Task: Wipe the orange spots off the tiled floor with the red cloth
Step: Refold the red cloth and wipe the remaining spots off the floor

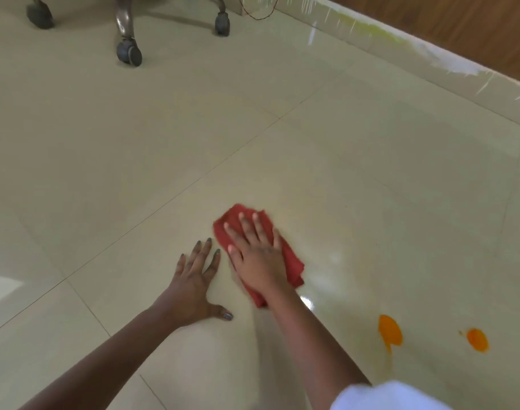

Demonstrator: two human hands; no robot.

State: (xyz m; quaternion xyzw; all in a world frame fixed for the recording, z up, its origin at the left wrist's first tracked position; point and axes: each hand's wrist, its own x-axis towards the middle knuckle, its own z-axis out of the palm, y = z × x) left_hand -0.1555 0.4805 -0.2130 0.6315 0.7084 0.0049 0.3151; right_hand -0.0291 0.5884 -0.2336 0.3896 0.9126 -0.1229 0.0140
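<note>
Work looks partway done. Right hand (pixel 257 255) presses the red cloth (pixel 294 266) flat on the tiled floor (pixel 164 128), grip apart, fingers straight. Left hand (pixel 193 288) rests flat, grip apart too. Two orange spots (pixel 390 332) near the cloth's right still need wiping.

The right hand (pixel 257 255) lies flat over the middle of the red cloth (pixel 295 266), so that part of the cloth and the tiled floor (pixel 134 143) under it are hidden; whether any orange lies beneath cannot be told. The hand's outline and the cloth's near end are smeared by blur. Far beyond the cloth, a castored chair base (pixel 128 51) is cut off by the top edge, only legs and wheels showing, and a thin reddish wire (pixel 258 16) runs out at the same edge. Nearer than the cloth and to its right, a white garment (pixel 383 398) is blurred and cropped by the bottom edge; what it is cannot be told. Left of the cloth, the forearm of the left hand (pixel 193 288) leaves by the bottom edge. Well right of the cloth, a tiny speck (pixel 460 332) beside the farther orange spot (pixel 477 340) is too small to make out
</note>
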